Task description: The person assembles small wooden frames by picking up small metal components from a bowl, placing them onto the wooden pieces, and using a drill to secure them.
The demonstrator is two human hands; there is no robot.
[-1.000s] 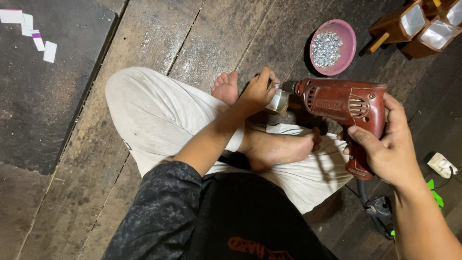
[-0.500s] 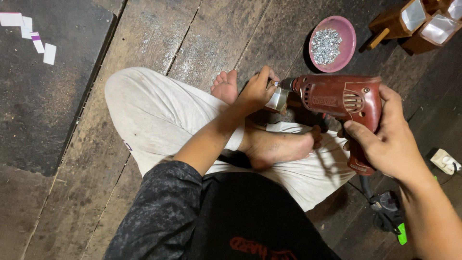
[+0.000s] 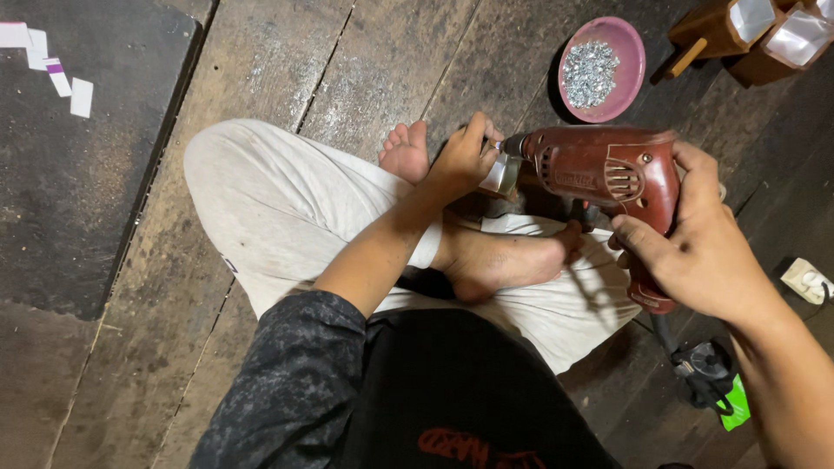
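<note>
pink bowl (image 3: pixel 627 54) of screws (image 3: pixel 590 71), paper slips (image 3: pixel 61 74)

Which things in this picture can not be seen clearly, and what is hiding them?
Head view only:
- Front tip of the red drill: the left hand wraps the metal chuck, so any bit is hidden.
- Drill trigger: covered by the right hand.
- Small shiny pieces in the pink bowl: too small to identify.
- Wooden boxes: cut off by the top edge.
</note>
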